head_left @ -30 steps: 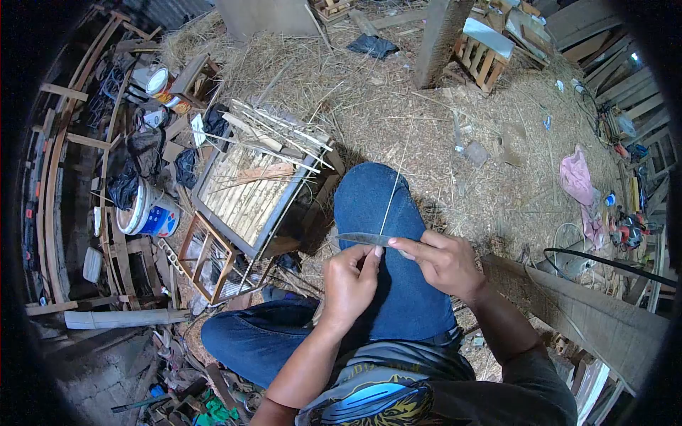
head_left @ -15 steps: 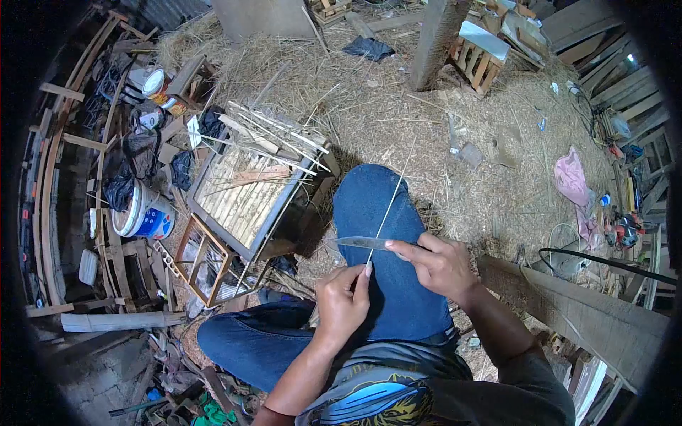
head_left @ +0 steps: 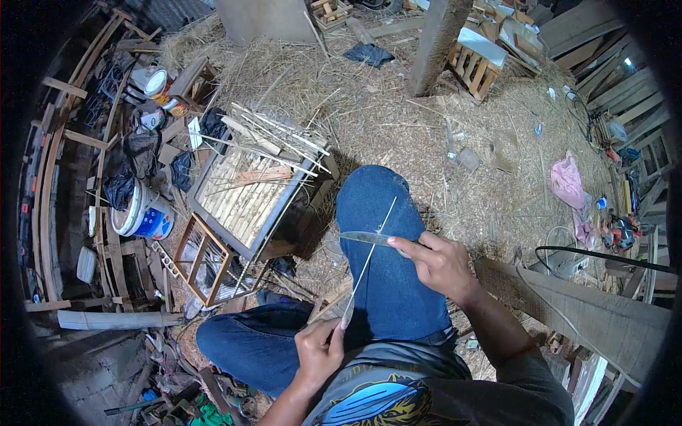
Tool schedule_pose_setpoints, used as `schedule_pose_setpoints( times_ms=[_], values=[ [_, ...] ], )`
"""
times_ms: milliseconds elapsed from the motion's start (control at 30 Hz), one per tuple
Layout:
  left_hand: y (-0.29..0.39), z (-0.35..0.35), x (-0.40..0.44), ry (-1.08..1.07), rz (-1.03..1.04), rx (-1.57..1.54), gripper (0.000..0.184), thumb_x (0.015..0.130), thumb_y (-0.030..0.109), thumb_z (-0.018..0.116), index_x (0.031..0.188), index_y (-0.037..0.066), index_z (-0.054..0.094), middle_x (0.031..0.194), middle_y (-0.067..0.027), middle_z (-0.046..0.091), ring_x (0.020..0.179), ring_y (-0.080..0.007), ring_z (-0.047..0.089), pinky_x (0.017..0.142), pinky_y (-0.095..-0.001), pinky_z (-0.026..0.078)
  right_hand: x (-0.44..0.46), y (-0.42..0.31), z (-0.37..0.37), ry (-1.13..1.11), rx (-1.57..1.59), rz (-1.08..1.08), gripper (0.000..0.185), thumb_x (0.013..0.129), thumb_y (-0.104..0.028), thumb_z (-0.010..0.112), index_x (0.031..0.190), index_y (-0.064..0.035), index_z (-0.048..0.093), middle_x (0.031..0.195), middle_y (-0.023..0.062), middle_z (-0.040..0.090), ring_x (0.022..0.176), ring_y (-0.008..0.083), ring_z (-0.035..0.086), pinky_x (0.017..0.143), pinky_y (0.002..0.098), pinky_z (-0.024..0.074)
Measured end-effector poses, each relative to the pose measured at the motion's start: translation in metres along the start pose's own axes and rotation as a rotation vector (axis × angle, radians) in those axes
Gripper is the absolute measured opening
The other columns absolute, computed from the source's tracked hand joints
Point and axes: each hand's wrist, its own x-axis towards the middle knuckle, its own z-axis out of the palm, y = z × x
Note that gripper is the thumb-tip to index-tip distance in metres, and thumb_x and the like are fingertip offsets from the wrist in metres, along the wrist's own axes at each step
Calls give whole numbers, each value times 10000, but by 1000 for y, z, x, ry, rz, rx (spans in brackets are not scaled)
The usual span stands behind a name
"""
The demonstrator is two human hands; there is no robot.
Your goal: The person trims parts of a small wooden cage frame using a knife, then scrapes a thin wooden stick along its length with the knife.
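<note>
The strip (head_left: 360, 284) in the left hand (head_left: 320, 349) was pale straw-yellow; the knife (head_left: 362, 238) in the right hand (head_left: 442, 265), grey. Beneath the right grip, the jeans (head_left: 401, 298) were blue. Behind both grips, the grey shirt (head_left: 490, 401) bore a blue-and-yellow print (head_left: 373, 405). Right of them, a cloth (head_left: 567, 181) was pink.

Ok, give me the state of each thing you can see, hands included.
Left hand: closed, pinching the strip's near end.
Right hand: closed on the knife handle.
Knife: held, blade crossing the strip.
Thin strip: slanting above the raised leg.
Slatted top: strewn with loose sticks.
Pink cloth: crumpled, on the ground.
</note>
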Motion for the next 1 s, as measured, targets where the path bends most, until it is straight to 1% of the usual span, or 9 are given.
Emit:
schedule_pose_setpoints(
  times_ms=[100, 200, 467, 567, 700, 800, 833, 900, 1000],
  values=[
    [4, -12, -10, -31, -31, 39, 53, 874, -7, 731, 906, -41, 755, 682, -157, 660, 565, -218, 630, 546, -328, 473, 2, -4, -5, -10, 8, -6, 530, 841, -32, 645, 1286, -305, 738, 722, 51, 533, 594, 241, 613, 525, 398, 519],
    [-4, -23, -27, -21, 1, 70, 56, 871, 4, 735, 908, -31, 759, 702, -161, 678, 576, -241, 649, 558, -331, 485, 0, -2, 0, 10, -6, 22, 465, 906, -127, 664, 1290, -381, 722, 729, 36, 505, 566, 246, 617, 493, 405, 512],
    [-41, -67, -88, -28, -52, 138, 48, 861, 8, 744, 893, -8, 776, 668, -149, 663, 526, -230, 614, 506, -333, 453, -5, 9, 5, 186, 166, 147, 394, 920, -136, 686, 1268, -310, 747, 722, 51, 560, 564, 265, 607, 505, 401, 491],
    [-34, -65, -72, 23, -42, 118, 45, 867, 7, 740, 891, -9, 775, 658, -142, 656, 519, -220, 600, 500, -325, 440, -8, 10, 2, 291, 182, 194, 374, 940, -141, 686, 1279, -288, 746, 725, 50, 572, 556, 248, 583, 513, 394, 482],
    [-13, -43, -28, 2, -19, 141, 92, 909, 41, 712, 913, -37, 763, 697, -142, 684, 579, -226, 647, 570, -316, 487, -12, 11, -12, 62, -38, -29, 364, 955, -97, 667, 1293, -212, 741, 733, 55, 615, 554, 222, 589, 500, 364, 475],
    [0, -8, 6, 40, -8, -76, 146, 948, 89, 717, 965, -47, 768, 681, -107, 673, 580, -147, 620, 552, -288, 459, -5, 21, -11, 313, 143, 240, 340, 991, -150, 658, 1319, -210, 728, 749, 56, 667, 559, 162, 583, 512, 344, 491],
    [4, 2, 16, 21, -30, -125, 169, 962, 108, 715, 981, -51, 768, 671, -94, 667, 585, -118, 608, 548, -279, 450, -4, 18, -11, 314, 145, 240, 340, 991, -150, 658, 1319, -210, 728, 749, 56, 667, 559, 162, 583, 512, 344, 491],
    [15, 18, 37, -34, -76, -121, 128, 953, 67, 712, 986, -44, 767, 705, -128, 698, 605, -161, 658, 568, -305, 493, -5, 12, -11, 257, 346, 258, 347, 993, -144, 658, 1330, -201, 721, 740, 74, 659, 579, 164, 602, 525, 344, 505],
    [28, 42, 68, -74, -209, -248, 181, 979, 128, 710, 983, -43, 769, 689, -101, 688, 605, -113, 634, 559, -294, 481, -6, -7, -20, 117, 310, 190, 374, 951, -144, 691, 1310, -241, 727, 781, 76, 656, 616, 220, 644, 551, 372, 529]
  ],
)
